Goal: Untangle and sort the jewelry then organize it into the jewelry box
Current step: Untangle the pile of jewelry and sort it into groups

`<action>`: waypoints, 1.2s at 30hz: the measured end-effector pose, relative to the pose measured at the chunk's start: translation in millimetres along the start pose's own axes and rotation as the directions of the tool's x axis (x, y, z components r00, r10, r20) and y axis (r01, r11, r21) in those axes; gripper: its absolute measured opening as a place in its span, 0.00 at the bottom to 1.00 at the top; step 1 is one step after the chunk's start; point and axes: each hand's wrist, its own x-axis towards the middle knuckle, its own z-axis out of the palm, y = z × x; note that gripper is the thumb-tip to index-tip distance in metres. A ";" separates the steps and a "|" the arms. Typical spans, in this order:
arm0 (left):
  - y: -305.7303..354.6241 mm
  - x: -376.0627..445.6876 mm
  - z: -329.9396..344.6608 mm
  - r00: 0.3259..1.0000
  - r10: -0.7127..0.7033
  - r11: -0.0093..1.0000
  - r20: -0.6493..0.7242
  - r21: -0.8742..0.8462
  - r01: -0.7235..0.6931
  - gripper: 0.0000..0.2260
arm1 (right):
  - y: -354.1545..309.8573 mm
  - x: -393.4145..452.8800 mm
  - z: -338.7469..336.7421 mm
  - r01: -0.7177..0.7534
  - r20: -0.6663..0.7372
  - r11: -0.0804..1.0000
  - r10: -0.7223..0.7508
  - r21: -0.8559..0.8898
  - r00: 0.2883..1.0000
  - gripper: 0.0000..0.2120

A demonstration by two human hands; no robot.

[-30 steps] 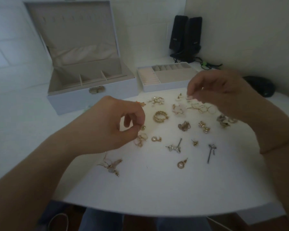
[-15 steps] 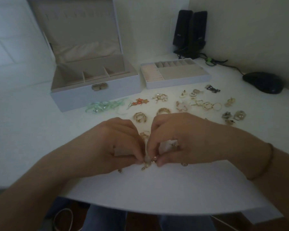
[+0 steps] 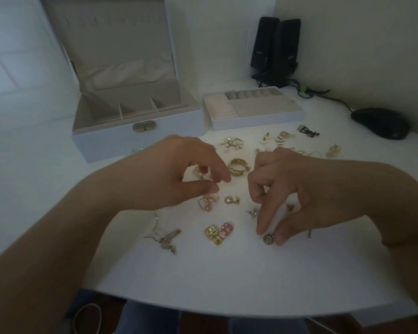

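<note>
Several gold jewelry pieces lie scattered on the white table. My right hand pinches a small round gold earring between index fingertip and thumb, down on the table. My left hand hovers with curled fingers apart, holding nothing, just above a square gold earring pair. A gold and pink earring pair lies between my hands. A chunky gold hoop sits behind them. The open white jewelry box stands at the back left, its removable tray beside it.
A silver-toned drop earring lies near my left forearm. More earrings and thin rings lie in front of the tray. Two black speakers stand in the back corner and a black mouse at the right. The table's front edge curves close to me.
My hands, pressed together over one piece half a second ago, have parted. The gold and pink pair now lies on the table, and my right hand has moved right onto the small round earring.
</note>
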 end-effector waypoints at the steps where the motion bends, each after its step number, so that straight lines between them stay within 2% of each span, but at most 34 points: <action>1: -0.7 4.0 0.4 1.000 -0.001 1.000 -0.017 0.010 0.002 0.08 | -0.7 0.8 0.6 -0.003 -0.002 0.999 0.003 -0.034 1.000 0.13; 8: -15.2 -0.6 15.0 0.983 -0.009 0.995 -0.184 0.097 0.028 0.07 | -1.9 1.5 4.8 -0.007 0.012 0.997 0.008 -0.082 1.000 0.08; 12: -13.7 -3.7 18.4 0.980 -0.033 0.998 -0.197 0.043 0.042 0.05 | -2.9 1.8 7.1 -0.018 0.010 0.999 0.019 -0.040 1.000 0.07; 15: -9.8 -1.7 23.1 0.991 0.006 0.998 -0.135 0.063 0.002 0.06 | -5.4 0.6 0.0 -0.032 -0.004 0.998 0.032 0.051 0.999 0.05; 18: -5.4 2.6 25.4 0.999 0.012 0.994 -0.053 0.110 -0.006 0.06 | -1.4 -0.9 -8.8 -0.075 -0.221 0.986 0.108 0.152 0.969 0.05; 20: -4.8 5.6 26.9 1.000 -0.010 0.991 -0.029 0.134 0.014 0.07 | 3.4 2.3 -8.9 -0.142 -0.382 0.973 0.202 0.182 0.902 0.05; 21: -4.8 7.2 27.8 0.999 -0.022 0.990 -0.024 0.136 0.025 0.07 | 5.3 4.9 -7.0 -0.170 -0.419 0.966 0.238 0.193 0.876 0.05; 26: -3.3 17.1 33.0 0.997 -0.071 0.990 -0.034 0.116 0.074 0.06 | 8.7 17.7 7.1 -0.237 -0.354 0.968 0.252 0.085 0.900 0.03; 32: -5.2 19.7 35.1 0.993 -0.080 0.991 -0.085 0.104 0.088 0.09 | 10.1 12.6 4.0 -0.233 -0.367 0.969 0.249 0.088 0.896 0.06; 36: -3.2 13.4 33.6 0.985 -0.045 0.998 -0.167 0.039 0.052 0.07 | 13.4 -7.5 -10.8 -0.212 -0.233 0.967 0.240 0.139 0.942 0.07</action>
